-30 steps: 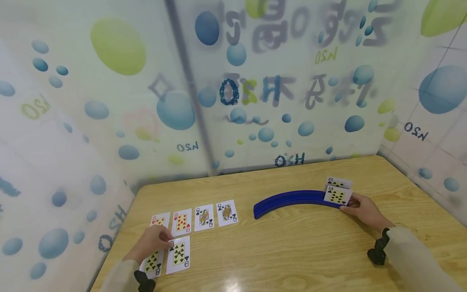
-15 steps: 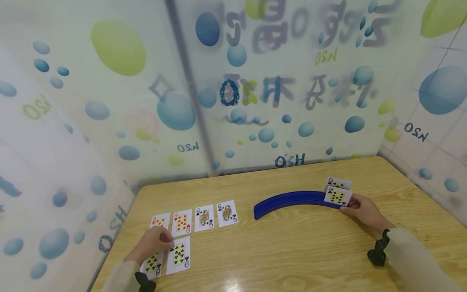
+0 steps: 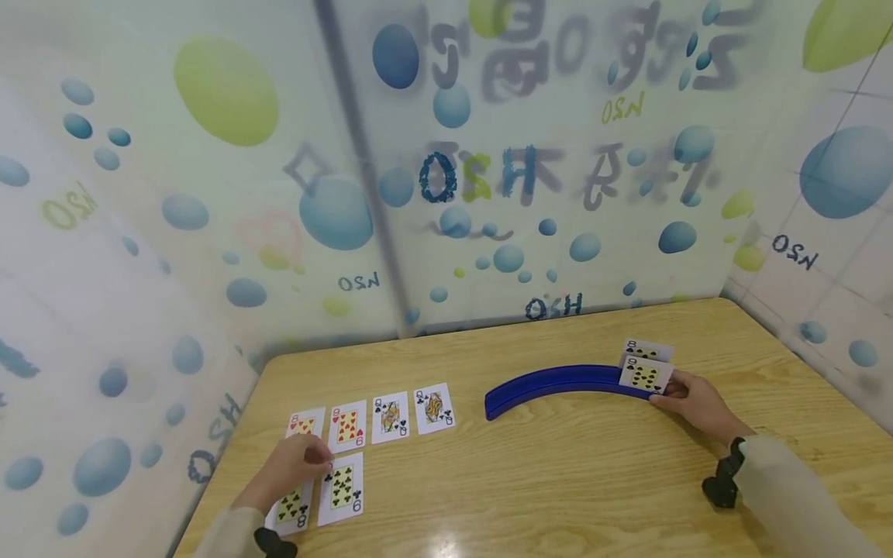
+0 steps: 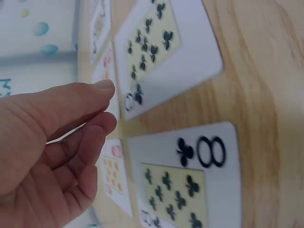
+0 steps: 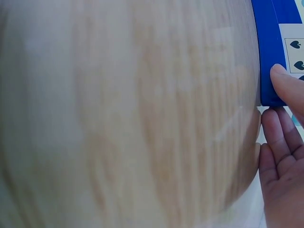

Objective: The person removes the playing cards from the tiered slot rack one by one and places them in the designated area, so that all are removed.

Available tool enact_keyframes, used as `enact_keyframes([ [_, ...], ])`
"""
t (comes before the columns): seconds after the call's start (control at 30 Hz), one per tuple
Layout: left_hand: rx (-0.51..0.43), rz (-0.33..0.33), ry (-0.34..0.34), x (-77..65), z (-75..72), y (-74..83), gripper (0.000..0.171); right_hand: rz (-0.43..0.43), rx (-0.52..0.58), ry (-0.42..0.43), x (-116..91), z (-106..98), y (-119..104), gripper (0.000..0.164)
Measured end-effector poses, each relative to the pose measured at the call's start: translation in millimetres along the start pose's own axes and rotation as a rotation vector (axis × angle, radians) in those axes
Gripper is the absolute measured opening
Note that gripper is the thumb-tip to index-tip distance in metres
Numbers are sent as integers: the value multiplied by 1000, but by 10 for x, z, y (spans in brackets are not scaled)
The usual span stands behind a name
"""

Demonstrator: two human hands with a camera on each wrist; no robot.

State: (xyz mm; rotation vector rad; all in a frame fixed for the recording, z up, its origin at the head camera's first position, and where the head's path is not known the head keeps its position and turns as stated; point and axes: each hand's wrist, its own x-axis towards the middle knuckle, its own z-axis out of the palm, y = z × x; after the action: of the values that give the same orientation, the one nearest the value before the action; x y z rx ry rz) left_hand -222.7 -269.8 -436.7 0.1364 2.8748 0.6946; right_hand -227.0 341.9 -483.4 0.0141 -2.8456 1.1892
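Observation:
My left hand [image 3: 296, 465] hovers by the table cards with nothing in it, thumb and forefinger close together and the other fingers loosely curled. Under and beside it lie the nine of clubs [image 3: 342, 490] and the eight of clubs [image 4: 223, 175], the latter partly covered in the head view. My right hand [image 3: 701, 404] holds the right end of a curved blue card holder [image 3: 551, 380], thumb [image 5: 287, 88] on its front and fingers at its end. The nine of spades [image 3: 645, 375] stands in the holder, with the eight of spades [image 3: 649, 349] behind it.
Behind my left hand, a row of face-up cards runs rightward: eight of hearts [image 3: 304, 421], nine of hearts [image 3: 347, 426], queen of spades [image 3: 389, 417] and queen of clubs [image 3: 434, 408]. A bubble-patterned wall [image 3: 488, 271] borders the wooden table [image 3: 530, 480].

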Motion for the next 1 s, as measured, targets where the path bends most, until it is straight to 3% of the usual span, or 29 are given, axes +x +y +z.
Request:
enact_keyframes([
  [0.4,-11,327,46,-52,-84,494,9,2,-1,-13,-1,-3,0,56],
  [0.77,-57,467,38,43,79,1056,6,-10,-16,-10,-6,-10,-7,56],
  [1.0,-114,549,-32,216,295,1368,6,-4,-9,-18,0,-12,-1,59],
])
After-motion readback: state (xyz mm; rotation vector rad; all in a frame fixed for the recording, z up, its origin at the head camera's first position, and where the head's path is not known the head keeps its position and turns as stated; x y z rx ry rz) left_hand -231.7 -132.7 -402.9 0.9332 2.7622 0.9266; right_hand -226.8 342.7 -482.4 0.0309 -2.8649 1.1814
